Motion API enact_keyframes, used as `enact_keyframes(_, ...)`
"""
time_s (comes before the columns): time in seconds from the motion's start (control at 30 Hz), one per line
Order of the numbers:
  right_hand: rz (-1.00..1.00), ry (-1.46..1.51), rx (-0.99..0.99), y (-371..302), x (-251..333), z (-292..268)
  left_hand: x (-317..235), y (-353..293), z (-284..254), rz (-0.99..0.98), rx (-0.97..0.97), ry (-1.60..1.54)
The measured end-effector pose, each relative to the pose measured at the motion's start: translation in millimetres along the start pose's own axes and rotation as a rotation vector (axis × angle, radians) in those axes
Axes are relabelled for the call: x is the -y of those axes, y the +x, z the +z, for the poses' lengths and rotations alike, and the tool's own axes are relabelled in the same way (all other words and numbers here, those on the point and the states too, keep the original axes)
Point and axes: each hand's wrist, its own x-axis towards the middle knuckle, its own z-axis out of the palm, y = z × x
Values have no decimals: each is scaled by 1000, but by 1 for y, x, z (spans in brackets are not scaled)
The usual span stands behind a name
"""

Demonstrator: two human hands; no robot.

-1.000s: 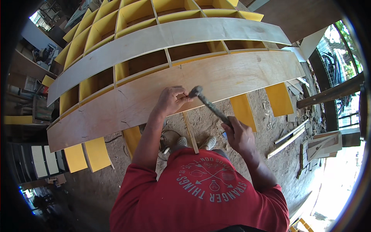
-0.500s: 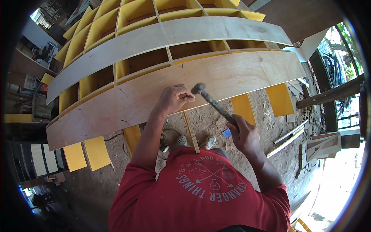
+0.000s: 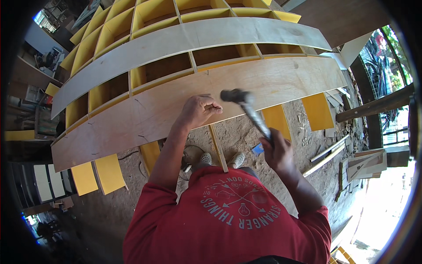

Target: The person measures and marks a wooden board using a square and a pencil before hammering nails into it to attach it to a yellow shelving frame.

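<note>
Plywood strip (image 3: 198, 103) lies across yellow frame (image 3: 145, 75), not fully fastened. Left hand (image 3: 200, 110) pinched at near edge, nail unseen. Right hand (image 3: 277, 152) clenched on hammer (image 3: 246, 108), raised. Nailing judged underway.

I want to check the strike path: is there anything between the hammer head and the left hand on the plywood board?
In the head view, nothing lies between the hammer head and the left hand; only bare plywood board shows in the small gap.

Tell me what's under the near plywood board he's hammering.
Under the plywood board, yellow panels stick out below its edge above the dirt floor. Whatever sits beneath the board's middle is covered.
</note>
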Motion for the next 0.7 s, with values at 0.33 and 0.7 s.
enact_keyframes(0.33,69,-84,89,1,13,-1,7,-2,1,29,-4,50)
enact_keyframes(0.7,484,216,46,-14,16,-4,-20,-11,4,-35,-17,-271)
